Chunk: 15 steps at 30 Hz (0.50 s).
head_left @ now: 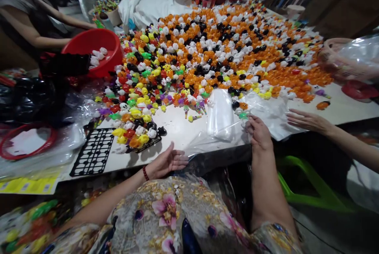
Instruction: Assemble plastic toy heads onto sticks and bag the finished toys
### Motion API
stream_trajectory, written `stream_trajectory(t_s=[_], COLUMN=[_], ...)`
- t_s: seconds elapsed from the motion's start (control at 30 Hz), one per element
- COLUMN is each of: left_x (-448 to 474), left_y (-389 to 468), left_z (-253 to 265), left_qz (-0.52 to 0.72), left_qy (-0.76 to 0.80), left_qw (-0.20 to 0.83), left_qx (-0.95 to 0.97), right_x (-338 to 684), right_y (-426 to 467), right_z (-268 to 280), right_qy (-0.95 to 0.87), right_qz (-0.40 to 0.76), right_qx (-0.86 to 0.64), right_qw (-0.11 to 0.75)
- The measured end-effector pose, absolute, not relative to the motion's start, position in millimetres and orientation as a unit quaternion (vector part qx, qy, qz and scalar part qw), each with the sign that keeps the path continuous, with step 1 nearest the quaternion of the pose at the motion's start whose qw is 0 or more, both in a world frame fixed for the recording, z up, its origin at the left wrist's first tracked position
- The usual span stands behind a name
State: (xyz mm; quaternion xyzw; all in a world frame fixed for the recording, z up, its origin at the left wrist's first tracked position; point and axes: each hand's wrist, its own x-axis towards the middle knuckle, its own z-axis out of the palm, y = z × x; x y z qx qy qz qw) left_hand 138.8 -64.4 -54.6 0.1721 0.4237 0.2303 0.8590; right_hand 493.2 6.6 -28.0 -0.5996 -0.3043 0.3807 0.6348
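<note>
At the table's front edge my left hand [168,162] is open, its fingers stretched out flat beside a thin clear plastic bag [204,143]. My right hand [260,132] has its fingers pinched together at the other end of this bag, with a small green toy [243,115] close to the fingertips. Between the hands and the toys lies a flat stack of clear bags [219,114]. Left of my left hand, several small colourful toys [136,131] sit heaped on a black grid tray. A bare black grid tray [93,152] lies beside them.
A wide heap of small toys [222,49] covers the table. A co-worker's hand [308,121] reaches in from the right, above a green stool [310,183]. Another person is at a red basin [114,51] on the left. A pink basket [337,58] stands far right.
</note>
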Motion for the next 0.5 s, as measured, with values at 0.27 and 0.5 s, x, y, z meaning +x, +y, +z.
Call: stream_trajectory(t_s=[0.27,0.5], left_x=[169,162], left_y=[-56,-48], left_z=[-66,-68], left_qz=[0.267,0.288], left_qy=[0.608,0.490], left_qw=[0.521,0.773], left_qx=[0.536,0.283], right_x=[484,503], right_y=[5,-3], right_z=[-5,-4], right_qy=[-0.290,-0.309], right_qz=[0.438,0.280], right_qx=[-0.575,-0.669], right_qw=[0.627,0.615])
